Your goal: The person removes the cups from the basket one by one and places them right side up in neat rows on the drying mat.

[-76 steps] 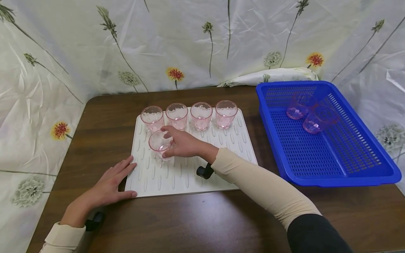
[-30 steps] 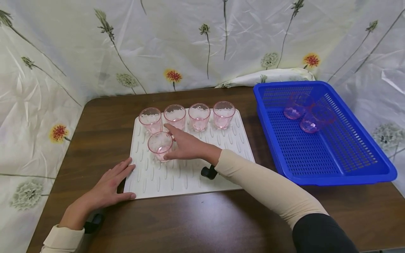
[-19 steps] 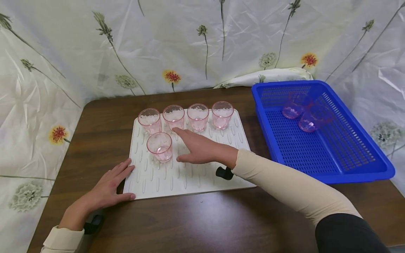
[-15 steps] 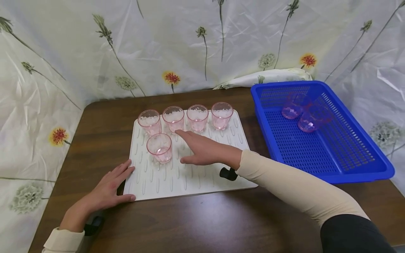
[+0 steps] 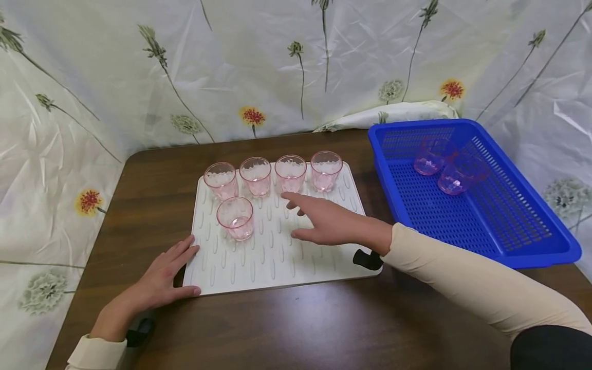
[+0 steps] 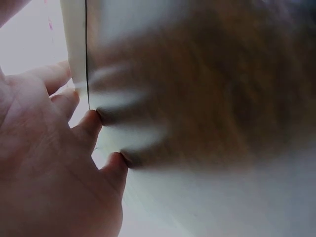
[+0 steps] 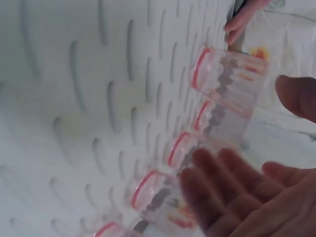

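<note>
Mat [image 5: 273,246] on table [image 5: 259,329] (flowered backdrop [image 5: 236,61])

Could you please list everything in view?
Table: 1, brown, centre.
Mat: 1, white, on the table.
Basket: 1, blue, right of the mat.
Mat glasses: 5, pink, four in a far row, one nearer.
Basket glasses: 2, pink, inside its far half.
Floral sheeting: count unclear, white, behind table.
Wrist devices: 2, black, one per wrist.
Sleeves: 2, cream, forearms; black by the right elbow.
Left hand: 1, at the mat's left edge.
Right hand: 1, above the mat.
</note>
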A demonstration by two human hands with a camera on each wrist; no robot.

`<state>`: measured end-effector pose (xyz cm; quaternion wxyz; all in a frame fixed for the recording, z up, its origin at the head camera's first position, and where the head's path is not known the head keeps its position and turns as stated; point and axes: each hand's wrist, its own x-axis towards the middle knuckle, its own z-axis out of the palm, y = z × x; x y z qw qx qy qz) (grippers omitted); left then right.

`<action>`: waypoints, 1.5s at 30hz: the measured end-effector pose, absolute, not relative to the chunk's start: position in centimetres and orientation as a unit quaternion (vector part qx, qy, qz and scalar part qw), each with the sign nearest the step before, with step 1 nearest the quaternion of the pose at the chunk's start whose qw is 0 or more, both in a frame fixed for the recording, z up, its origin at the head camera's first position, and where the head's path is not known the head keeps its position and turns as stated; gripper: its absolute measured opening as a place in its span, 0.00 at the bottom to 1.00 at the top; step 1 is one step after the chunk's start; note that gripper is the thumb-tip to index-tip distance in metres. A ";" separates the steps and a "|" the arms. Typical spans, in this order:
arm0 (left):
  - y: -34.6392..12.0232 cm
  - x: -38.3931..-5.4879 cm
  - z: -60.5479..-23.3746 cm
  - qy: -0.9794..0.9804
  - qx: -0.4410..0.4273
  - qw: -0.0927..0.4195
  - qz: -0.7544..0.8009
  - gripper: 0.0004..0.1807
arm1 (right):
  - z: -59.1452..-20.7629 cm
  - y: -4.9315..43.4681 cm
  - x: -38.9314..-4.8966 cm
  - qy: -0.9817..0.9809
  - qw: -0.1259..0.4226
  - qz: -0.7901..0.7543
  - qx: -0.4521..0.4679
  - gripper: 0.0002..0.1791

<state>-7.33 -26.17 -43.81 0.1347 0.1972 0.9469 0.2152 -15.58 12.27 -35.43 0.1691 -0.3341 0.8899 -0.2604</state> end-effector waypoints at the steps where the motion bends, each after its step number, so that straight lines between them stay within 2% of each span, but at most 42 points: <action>1: -26.2 -7.3 -43.8 0.947 0.198 0.135 0.215 0.51 | -35.2 12.9 -15.5 0.888 0.157 -0.270 -0.336 0.41; 8: -26.2 -7.4 -43.9 0.948 0.196 0.132 0.214 0.51 | -33.5 18.2 -15.7 0.897 0.022 -0.281 -0.342 0.23; 11: -26.2 -7.4 -43.9 0.948 0.201 0.127 0.212 0.51 | -32.3 20.6 -16.0 0.909 -0.010 -0.269 -0.319 0.18; 19: -26.3 -7.2 -43.8 0.950 0.193 0.128 0.212 0.50 | -28.7 25.4 -16.6 0.941 -0.012 -0.238 -0.242 0.14; 22: -26.4 -7.2 -43.8 0.950 0.195 0.123 0.211 0.50 | -28.3 27.1 -17.6 0.949 -0.029 -0.218 -0.225 0.14; 26: -26.4 -7.1 -44.0 0.950 0.196 0.119 0.210 0.50 | -28.9 30.1 -19.6 0.960 -0.044 -0.192 -0.197 0.16; 35: -26.3 -7.2 -43.9 0.950 0.194 0.123 0.213 0.50 | -30.8 36.2 -23.7 0.977 -0.038 -0.180 -0.108 0.20; 39: -26.4 -7.3 -43.8 0.949 0.198 0.121 0.213 0.51 | -30.7 37.2 -24.4 0.979 -0.018 -0.186 -0.077 0.24; 45: -26.5 -7.2 -44.0 0.948 0.190 0.130 0.217 0.51 | -30.7 37.2 -25.1 0.982 -0.017 -0.165 -0.086 0.23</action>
